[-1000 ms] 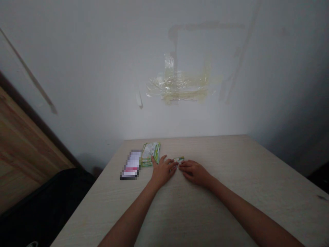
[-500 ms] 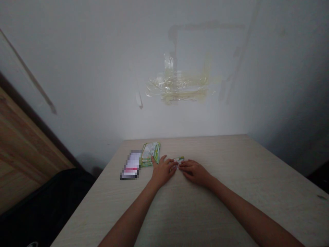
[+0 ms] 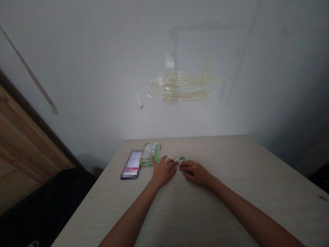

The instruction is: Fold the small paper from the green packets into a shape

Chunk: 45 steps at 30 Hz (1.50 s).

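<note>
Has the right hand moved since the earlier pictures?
No: judged against the far edge of the table, the right hand shows no visible shift in any direction.

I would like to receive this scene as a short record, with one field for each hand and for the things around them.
left hand: palm down, fingers spread, fingertips at the small packet
right hand: fingers together, fingertips at the packet's near side
small packet: green and white, partly covered by fingers; grip unclear
packet stack: green and white, beyond the left hand; one fingertip overlaps it in view, contact unclear
phone-like device: left of the stack, screen pixelated
surface: pale table
behind: wall with clear tape
</note>
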Available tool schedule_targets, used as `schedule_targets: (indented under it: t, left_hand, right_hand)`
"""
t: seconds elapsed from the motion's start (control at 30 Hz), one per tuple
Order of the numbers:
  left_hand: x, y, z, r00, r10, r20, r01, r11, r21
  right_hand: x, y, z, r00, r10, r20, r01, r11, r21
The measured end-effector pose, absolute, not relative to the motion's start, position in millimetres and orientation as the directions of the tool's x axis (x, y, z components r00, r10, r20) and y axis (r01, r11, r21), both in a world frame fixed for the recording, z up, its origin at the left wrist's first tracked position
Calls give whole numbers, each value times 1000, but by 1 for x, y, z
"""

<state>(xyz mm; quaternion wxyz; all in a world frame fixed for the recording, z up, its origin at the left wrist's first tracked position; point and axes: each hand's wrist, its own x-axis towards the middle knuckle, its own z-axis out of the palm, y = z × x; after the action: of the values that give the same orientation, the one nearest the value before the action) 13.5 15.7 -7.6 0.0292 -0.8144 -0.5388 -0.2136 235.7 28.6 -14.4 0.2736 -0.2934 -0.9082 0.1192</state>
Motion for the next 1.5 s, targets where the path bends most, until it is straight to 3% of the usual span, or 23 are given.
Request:
schedule_targets:
  t: [0.67,1.07,1.5]
  left_hand:
    - [13,19,-10,311,880,358,890,-402,215]
    - [24,19,-7,196,915,353,904,-308,297]
    - [34,20,-6,152,931,331,918,-257,301]
  right_hand:
    - [233,24,-12,-632,646,428,487,760,-430]
    - [231,29,-19,-615,638,464,523,770,-366]
    - [236,32,-26,-501,735,458,578,678,-454]
